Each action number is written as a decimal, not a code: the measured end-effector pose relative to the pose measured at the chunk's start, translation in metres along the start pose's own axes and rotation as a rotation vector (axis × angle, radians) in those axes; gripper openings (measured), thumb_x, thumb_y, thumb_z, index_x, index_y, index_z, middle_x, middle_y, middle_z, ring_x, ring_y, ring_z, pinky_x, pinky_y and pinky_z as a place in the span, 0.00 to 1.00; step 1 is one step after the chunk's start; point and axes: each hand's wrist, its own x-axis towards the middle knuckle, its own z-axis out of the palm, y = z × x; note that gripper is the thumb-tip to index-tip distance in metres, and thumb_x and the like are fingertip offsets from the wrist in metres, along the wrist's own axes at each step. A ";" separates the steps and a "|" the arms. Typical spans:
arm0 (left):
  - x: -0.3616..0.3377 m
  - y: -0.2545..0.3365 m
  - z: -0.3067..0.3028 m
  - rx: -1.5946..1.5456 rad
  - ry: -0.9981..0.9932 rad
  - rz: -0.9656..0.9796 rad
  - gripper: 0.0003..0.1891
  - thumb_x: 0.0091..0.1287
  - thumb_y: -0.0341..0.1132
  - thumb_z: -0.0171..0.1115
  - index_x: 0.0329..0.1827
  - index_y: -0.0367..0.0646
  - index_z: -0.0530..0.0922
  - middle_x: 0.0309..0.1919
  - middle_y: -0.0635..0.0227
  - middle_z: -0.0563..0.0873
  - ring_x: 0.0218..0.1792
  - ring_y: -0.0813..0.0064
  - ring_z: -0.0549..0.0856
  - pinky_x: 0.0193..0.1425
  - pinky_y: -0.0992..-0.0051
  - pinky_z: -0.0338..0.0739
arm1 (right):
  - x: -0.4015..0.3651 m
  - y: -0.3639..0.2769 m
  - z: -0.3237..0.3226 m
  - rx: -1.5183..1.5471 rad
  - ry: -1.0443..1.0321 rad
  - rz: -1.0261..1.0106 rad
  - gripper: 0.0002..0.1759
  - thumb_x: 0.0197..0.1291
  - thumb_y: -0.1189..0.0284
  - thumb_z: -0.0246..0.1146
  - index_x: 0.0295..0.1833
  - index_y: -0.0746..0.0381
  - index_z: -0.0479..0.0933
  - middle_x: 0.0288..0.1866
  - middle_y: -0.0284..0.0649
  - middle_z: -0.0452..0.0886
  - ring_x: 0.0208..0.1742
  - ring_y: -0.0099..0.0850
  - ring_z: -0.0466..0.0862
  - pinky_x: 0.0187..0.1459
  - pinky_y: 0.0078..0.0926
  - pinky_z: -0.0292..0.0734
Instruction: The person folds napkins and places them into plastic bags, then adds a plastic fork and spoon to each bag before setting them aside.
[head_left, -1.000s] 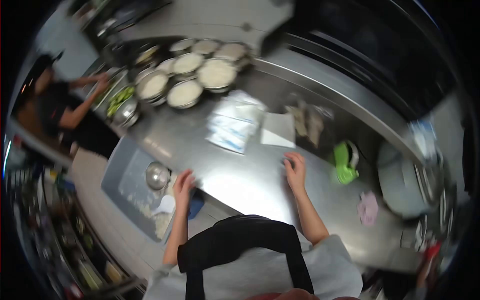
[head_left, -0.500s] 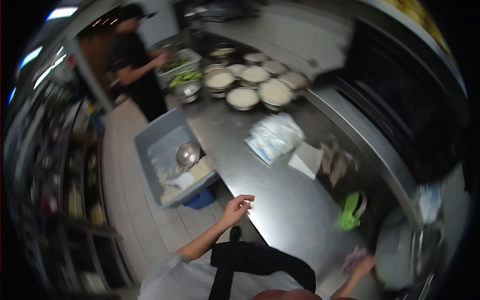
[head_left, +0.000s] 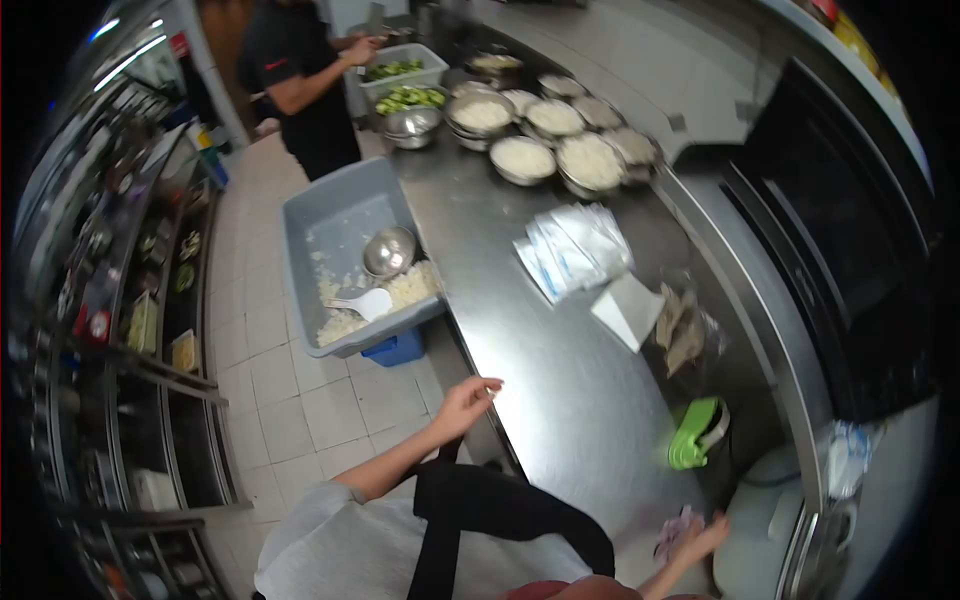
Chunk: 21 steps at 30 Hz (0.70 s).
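Observation:
My left hand hovers by the front edge of the steel counter, fingers curled with thumb and fingertips close together; whether anything small is between them is hidden. Low on the right, my right hand is beside a crumpled pinkish cloth on the counter; its grip is blurred. A green tape dispenser stands above that hand. Further up lie a white sheet, white-and-blue packets and a plastic bag with brown pieces.
A grey tub holds rice, a metal bowl and a white scoop. Several bowls of rice stand farther back, near green vegetables. A person in black works at the far left. Shelves line the left.
The view has shifted, so the counter items appear displaced. My left hand remains curled near the edge; my right hand and the cloth appear slightly farther left and lower.

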 end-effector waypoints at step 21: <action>0.014 0.011 -0.111 0.075 0.141 0.091 0.15 0.63 0.28 0.55 0.54 0.39 0.74 0.42 0.65 0.82 0.38 0.80 0.80 0.42 0.79 0.75 | 0.111 -0.301 0.236 0.514 -0.283 -0.225 0.05 0.52 0.76 0.58 0.33 0.66 0.75 0.31 0.48 0.78 0.34 0.41 0.78 0.40 0.36 0.72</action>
